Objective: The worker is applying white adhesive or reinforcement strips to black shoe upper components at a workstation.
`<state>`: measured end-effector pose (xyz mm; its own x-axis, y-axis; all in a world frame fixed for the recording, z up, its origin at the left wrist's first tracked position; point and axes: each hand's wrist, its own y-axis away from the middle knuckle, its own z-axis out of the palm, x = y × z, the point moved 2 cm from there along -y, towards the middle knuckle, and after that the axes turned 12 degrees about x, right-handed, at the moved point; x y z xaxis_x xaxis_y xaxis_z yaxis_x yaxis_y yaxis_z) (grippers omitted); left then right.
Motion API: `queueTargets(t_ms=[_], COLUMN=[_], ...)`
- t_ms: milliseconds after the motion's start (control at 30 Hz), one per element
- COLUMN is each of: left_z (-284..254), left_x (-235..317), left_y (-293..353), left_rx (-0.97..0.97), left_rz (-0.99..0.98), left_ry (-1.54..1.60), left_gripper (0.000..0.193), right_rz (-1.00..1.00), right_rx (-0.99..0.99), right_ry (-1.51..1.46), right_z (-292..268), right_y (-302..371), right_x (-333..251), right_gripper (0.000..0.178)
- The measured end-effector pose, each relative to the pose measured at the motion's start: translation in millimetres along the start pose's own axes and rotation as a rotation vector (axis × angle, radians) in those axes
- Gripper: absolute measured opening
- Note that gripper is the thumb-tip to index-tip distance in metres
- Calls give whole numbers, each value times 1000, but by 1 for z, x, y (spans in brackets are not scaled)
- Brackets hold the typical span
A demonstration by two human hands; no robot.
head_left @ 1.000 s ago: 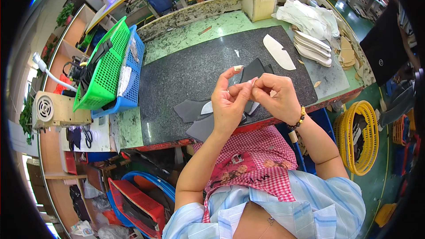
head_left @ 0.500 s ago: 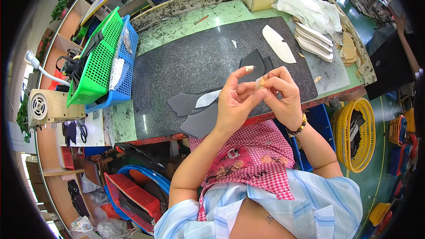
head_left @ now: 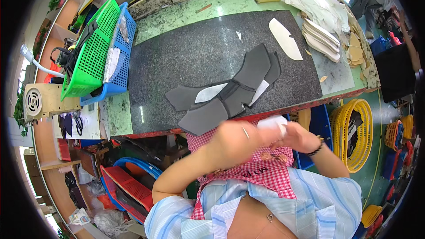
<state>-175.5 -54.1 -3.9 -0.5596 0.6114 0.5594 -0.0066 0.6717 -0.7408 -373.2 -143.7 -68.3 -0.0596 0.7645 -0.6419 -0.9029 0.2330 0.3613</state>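
Note:
In front of my apron, below the table's near edge, my left hand (head_left: 237,144) is smeared by motion. My right hand (head_left: 301,137), with a beaded bracelet at the wrist, is close by it and also blurred. A small white piece (head_left: 273,123) shows between the two hands; which one holds it I cannot tell. Just beyond them, dark grey shaped panels (head_left: 254,68) with white patches lie overlapped on the black speckled slab (head_left: 186,48). A white cut-out piece (head_left: 285,40) with a notch lies farther right on the slab.
Green (head_left: 93,53) and blue (head_left: 119,68) baskets stand at the table's left, near a beige machine (head_left: 40,99). Stacked white pieces (head_left: 321,40) and crumpled white cloth (head_left: 316,6) are at the far right. Yellow baskets (head_left: 354,150) stand on the floor; a person in black is beyond.
Both hands have dropped from over the panels toward my apron and are now blurred. The panels show more fully. A larger white piece appears between the hands, where a small pale bit was pinched.

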Motion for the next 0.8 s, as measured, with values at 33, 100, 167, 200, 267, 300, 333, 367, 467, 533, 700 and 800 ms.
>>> queueTargets(t_ms=[33, 100, 167, 200, 267, 300, 333, 367, 467, 533, 700, 800], left_z=[4, -3, -15, -21, -18, -14, -10, -5, 4, 6, 5, 1], left_x=[13, 16, 7, -2, -22, -34, -43, -50, -67, -71, -71, -62], left_y=[9, 20, 29, 34, 45, 50, 56, 62, 82, 91, 89, 68], left_rx=[-141, -31, 127, 201, 511, 560, 637, 662, 703, 691, 682, 294], left_rz=[161, 33, -221, -463, -680, -703, -721, -730, -867, -833, -804, -648], left_ry=[-12, 36, 144, 365, 385, 227, 163, 108, 148, 120, 55, -560], left_gripper=[32, 33, 41, 48, 42, 44, 45, 47, 45, 45, 44, 45], right_rz=[-159, -262, -477, -548, -703, -754, -779, -774, -817, -827, -879, -1010], right_rx=[32, 176, 397, 484, 495, 473, 436, 386, 417, 444, 438, 522], right_ry=[-388, -488, -181, 12, 467, 682, 724, 805, 953, 997, 1085, 1348], right_z=[0, -1, -1, 0, 3, 5, 4, 4, -3, -7, -8, -4], right_y=[-6, -26, -45, -56, -77, -88, -98, -106, -123, -128, -129, -127], right_x=[7, 13, 0, -12, -31, -36, -39, -40, -35, -31, -29, -28], right_gripper=[50, 45, 46, 48, 47, 46, 46, 46, 45, 42, 42, 55])
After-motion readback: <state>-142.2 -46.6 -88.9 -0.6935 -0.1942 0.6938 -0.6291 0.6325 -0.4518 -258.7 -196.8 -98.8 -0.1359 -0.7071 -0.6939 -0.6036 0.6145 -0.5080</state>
